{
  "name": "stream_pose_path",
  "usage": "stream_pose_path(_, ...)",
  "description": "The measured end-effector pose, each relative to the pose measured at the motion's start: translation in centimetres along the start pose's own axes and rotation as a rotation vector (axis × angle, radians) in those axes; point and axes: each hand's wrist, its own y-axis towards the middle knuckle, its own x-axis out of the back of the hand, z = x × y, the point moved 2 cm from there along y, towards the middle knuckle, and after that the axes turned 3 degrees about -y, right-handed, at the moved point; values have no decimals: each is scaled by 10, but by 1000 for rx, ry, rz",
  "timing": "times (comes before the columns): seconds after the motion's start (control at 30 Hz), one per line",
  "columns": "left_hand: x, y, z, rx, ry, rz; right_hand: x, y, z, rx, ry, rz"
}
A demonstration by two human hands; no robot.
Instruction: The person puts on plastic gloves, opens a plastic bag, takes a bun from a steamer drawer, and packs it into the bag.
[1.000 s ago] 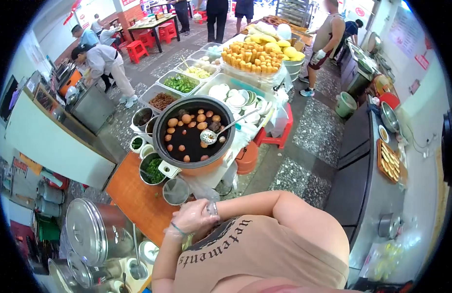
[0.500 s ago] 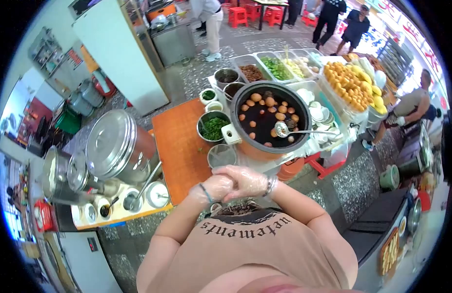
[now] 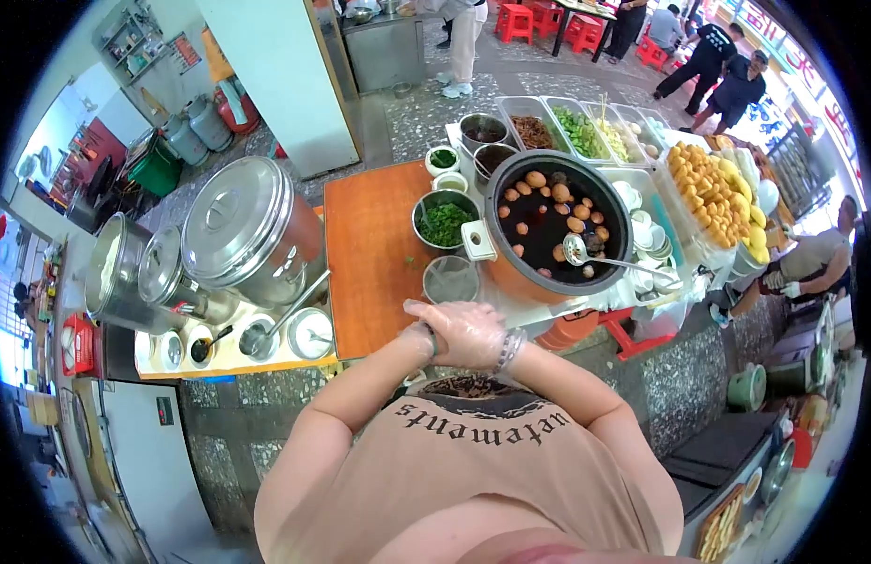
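Observation:
My two hands, both in clear plastic gloves, are clasped in front of my chest at the edge of the orange board [image 3: 369, 244]. My right hand [image 3: 471, 335] is closed over my left hand [image 3: 424, 336], whose folded fingers are mostly covered. No tool shows in either hand. Just beyond them stands a clear round container [image 3: 451, 282]. Behind it is a metal pot of chopped greens [image 3: 443, 224]. A large cooker [image 3: 510, 273] to the right holds eggs in dark broth, with a slotted ladle [image 3: 628, 265] lying across its rim.
Lidded steel pots [image 3: 238, 226] and small seasoning bowls [image 3: 308, 333] stand left. Clear food bins [image 3: 576, 130] line the back. Stacked white dishes [image 3: 650, 237] and fried dough pieces [image 3: 706, 193] are at right. A person [image 3: 816, 254] bends at far right; others stand farther back.
The view has shifted, so the counter and its contents sit farther right in the picture. My hands stay clasped, with my right hand now covering more of the left.

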Motion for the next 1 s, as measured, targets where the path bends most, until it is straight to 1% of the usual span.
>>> stream_pose_path(0.03, 3, 1, 1, -5, -39, -28, 1, -1, 0, 51, -54, -26)
stream_pose_path(0.07, 6, 3, 4, -6, -79, -58, -1, -2, -5, 53, -55, -22)
stream_pose_path(0.13, 10, 8, 12, -3, -159, -125, -2, -6, -10, 356, -41, -333)
stream_pose_path(0.17, 10, 13, 19, -3, -159, -127, -5, -8, -14, 358, -41, -332)
stream_pose_path(0.23, 19, 19, 22, -71, -798, -640, -3, -15, -20, 101, 146, -649)
stream_pose_path(0.27, 22, 20, 21, -111, -583, -799, -5, -14, -18, 99, 140, -653)
stream_pose_path(0.33, 25, 27, -1, -329, -273, -947, -14, -7, -14, -105, 1315, -514)
stream_pose_path(0.37, 27, 29, -10, -334, -276, -939, -32, -3, -24, -6, 1234, -458)
stream_pose_path(0.4, 29, 29, -25, -393, -147, -938, -33, -2, -23, -8, 1231, -467)
stream_pose_path(0.43, 30, 30, -38, -452, -16, -934, -34, 1, -23, -51, 1288, -341)
stream_pose_path(0.47, 31, 31, -44, -456, -19, -926, -36, 2, -23, -96, 1341, -213)
stream_pose_path(0.5, 32, 30, -48, -496, -145, -947, -32, 1, -18, -130, 1396, -162)
stream_pose_path(0.53, 34, 30, -50, -533, -272, -965, -31, 1, -19, -131, 1395, -171)
stream_pose_path(0.6, 39, 26, -51, -555, -420, -1006, -25, -3, -19, -101, 1146, -166)
stream_pose_path(0.63, 40, 25, -53, -528, -488, -1009, -19, -4, -19, -104, 1145, -176)
stream_pose_path(0.67, 40, 22, -55, -495, -556, -1010, -15, -6, -17, -174, 1075, -27)
stream_pose_path(0.7, 40, 21, -57, -491, -559, -1000, -14, -9, -14, -243, 1001, 122)
stream_pose_path(0.73, 41, 20, -59, -499, -616, -988, -15, -10, -13, -246, 1004, 114)
stream_pose_path(0.8, 43, 18, -63, -502, -673, -970, -12, -13, -8, -15, 746, -162)
stream_pose_path(0.83, 45, 17, -65, -497, -752, -994, -14, -14, -9, -17, 748, -168)
stream_pose_path(0.9, 47, 18, -65, -485, -853, -1002, -22, -14, -15, -64, 839, -20)
stream_pose_path(1.0, 50, 17, -64, -495, -893, -947, -24, -14, -12, -2, 780, -63)
